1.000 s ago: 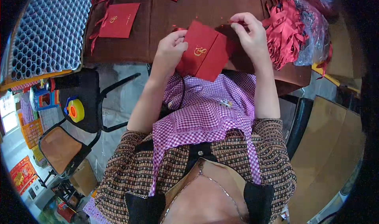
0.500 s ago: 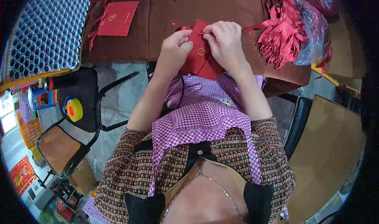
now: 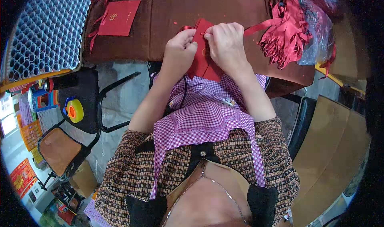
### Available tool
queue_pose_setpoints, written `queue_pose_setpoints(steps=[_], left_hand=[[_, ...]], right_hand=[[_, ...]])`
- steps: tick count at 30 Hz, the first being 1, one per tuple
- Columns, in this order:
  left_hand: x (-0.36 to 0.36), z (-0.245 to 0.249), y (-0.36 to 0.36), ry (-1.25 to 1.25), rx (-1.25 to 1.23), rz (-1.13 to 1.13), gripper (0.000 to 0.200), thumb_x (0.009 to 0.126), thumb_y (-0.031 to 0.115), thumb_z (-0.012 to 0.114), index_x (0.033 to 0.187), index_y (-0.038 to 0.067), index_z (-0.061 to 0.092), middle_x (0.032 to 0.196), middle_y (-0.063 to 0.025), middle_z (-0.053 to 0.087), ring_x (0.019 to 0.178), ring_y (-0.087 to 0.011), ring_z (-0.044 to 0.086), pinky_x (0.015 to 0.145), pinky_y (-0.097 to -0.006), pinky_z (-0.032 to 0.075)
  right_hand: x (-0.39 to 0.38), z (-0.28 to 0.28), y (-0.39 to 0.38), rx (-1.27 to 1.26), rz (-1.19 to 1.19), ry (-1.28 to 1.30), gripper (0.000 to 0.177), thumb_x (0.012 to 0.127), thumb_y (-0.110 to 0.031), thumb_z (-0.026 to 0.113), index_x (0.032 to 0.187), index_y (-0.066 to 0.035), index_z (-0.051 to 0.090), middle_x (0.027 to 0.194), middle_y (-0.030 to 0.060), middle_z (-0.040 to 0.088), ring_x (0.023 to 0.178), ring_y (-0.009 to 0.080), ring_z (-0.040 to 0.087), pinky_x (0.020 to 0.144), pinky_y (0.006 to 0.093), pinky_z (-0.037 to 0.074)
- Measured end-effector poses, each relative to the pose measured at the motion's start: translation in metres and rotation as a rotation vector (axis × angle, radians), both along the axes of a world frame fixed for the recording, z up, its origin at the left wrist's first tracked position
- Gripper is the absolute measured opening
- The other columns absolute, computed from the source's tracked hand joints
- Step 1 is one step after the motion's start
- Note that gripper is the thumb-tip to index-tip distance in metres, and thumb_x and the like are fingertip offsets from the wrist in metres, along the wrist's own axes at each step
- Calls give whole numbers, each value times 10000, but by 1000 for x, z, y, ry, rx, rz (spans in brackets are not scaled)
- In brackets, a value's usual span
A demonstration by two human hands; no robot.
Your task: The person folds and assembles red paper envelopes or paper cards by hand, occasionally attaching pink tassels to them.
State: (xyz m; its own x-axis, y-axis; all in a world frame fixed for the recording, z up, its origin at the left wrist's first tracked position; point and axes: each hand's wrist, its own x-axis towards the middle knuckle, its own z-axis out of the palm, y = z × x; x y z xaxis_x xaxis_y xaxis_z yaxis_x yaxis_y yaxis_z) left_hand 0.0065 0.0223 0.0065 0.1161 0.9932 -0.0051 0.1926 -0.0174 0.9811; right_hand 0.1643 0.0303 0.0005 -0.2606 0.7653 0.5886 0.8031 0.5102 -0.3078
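Observation:
A red folded card (image 3: 201, 63) with a gold emblem is between my hands at the table's near edge, its lower end over my lap. My left hand (image 3: 181, 52) pinches the card's upper left edge, where a loop of red ribbon shows beside the fingers. In my right hand (image 3: 227, 46), thumb and forefinger are closed on a thin red ribbon end at the card's upper part. A red ribbon strip (image 3: 259, 27) stretches from behind this hand toward the ribbon bundle (image 3: 286, 35). The right hand partly covers the emblem.
A finished-looking red card (image 3: 120, 18) with ribbon lies on the brown tablecloth (image 3: 168, 11) at left. A tray of small tubes (image 3: 48, 31) stands further left. Clear plastic wrapping (image 3: 318, 35) surrounds part of the bundle. Chairs (image 3: 82, 103) and cardboard (image 3: 332, 147) flank me.
My right hand has shifted slightly left over the card, covering more of the gold emblem. The ribbon strip at right has lifted and straightened. My left hand keeps its pinch.

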Motion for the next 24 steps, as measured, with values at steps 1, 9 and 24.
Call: queue_pose_setpoints(steps=[1,9,24], left_hand=[[0,0,0,-8,10,-2,326,821,-5,539,1134,-94,556,1006,-145,655,887,-162,631,791,-278,503],[1,2,-2,126,163,30,318,796,2,556,1106,-65,583,928,-165,664,809,-162,634,735,-285,507],[3,7,-4,339,308,22,315,760,24,538,1060,-46,604,905,-229,639,831,-320,637,760,-394,489]], right_hand=[[0,1,0,1,0,0,113,769,-101,664,835,-66,580,763,49,567,777,232,556,816,397,362],[-3,13,-5,-28,-18,50,99,780,-107,658,815,-67,574,746,57,573,745,239,564,790,399,365],[-6,14,-6,-45,13,-31,134,795,-135,633,874,-44,574,818,85,598,813,249,571,837,390,374]])
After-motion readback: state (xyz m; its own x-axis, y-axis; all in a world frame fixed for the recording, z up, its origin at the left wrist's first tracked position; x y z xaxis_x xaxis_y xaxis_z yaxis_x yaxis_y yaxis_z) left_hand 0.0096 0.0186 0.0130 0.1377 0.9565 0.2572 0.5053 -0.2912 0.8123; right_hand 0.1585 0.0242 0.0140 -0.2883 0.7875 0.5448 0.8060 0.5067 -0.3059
